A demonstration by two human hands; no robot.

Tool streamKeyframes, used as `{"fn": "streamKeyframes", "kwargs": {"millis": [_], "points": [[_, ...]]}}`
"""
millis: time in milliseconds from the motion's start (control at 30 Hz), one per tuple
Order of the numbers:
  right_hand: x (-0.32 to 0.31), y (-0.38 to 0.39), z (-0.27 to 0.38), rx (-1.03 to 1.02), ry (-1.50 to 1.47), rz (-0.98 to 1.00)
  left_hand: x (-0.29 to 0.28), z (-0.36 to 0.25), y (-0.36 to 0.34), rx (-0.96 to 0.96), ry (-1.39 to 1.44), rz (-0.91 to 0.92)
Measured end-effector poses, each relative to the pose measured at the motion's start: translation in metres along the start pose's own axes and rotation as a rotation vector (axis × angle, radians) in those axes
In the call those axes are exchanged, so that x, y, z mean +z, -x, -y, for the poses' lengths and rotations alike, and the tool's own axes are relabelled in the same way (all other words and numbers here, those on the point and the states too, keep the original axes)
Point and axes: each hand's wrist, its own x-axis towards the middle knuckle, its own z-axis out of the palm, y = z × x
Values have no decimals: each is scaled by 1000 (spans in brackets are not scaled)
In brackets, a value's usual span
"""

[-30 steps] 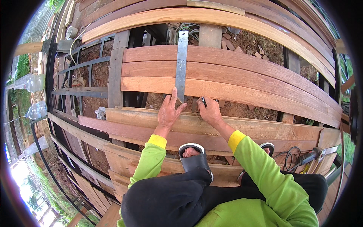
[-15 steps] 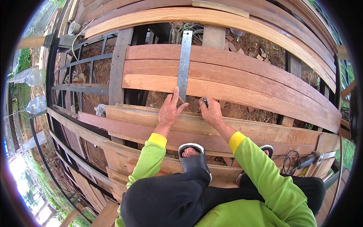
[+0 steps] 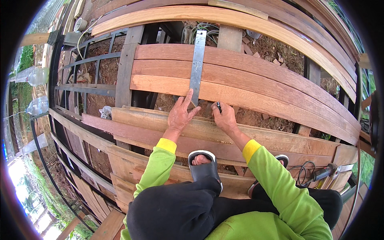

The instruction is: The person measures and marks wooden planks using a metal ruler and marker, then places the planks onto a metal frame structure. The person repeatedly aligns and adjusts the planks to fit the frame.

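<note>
A steel try square [image 3: 198, 60] lies across three reddish-brown planks [image 3: 164, 68], its blade reaching past their far edge. My left hand [image 3: 180, 117] is at the near end of the square, index finger on it and thumb spread beside its stock, holding it at the edge of the nearest, lighter plank [image 3: 160, 83]. Just to the right, my right hand [image 3: 226, 120] grips a dark pen-like marking tool [image 3: 219, 107] between thumb and fingers. The tool is close to that plank's near edge, right of the blade; its tip is too small to make out.
More boards [image 3: 272, 136] run under my sandalled feet. Gaps between planks open onto soil and a black metal frame [image 3: 98, 60]. A corded power tool [image 3: 322, 173] lies at the right by my knee. Coiled hose [image 3: 212, 34] shows beyond the square, and plastic bottles [image 3: 38, 108] hang at the left.
The whole view has shifted slightly. Both hands keep their places, the left at the square and the right with the marking tool near the plank's edge.
</note>
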Motion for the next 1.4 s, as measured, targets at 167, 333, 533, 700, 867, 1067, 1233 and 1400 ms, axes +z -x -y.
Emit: {"fn": "streamKeyframes", "kwargs": {"millis": [167,333,533,700,867,1067,1233,1400], "points": [[1,0,0,0,-10,-1,-2,-2,-1,0,-1,-5],[1,-1,-1,-9,-41,-3,-3,-3,-1,-19,-3,21],[-11,-21,29,-79,-53,-17,-4,-4,-1,-27,-3,18],[-31,-99,65,-400,168,-173,-4,-3,-1,-4,30,-16],[-39,-165,70,-706,501,-124,-3,-2,-2,-1,34,-11],[-36,-192,88,-582,809,138,-2,-3,-4,-1,29,-5],[-29,-190,91,-518,895,134,-2,-3,-4,-8,13,-7],[-24,-187,87,-487,874,103,-5,-6,-4,-31,-8,36]]}}
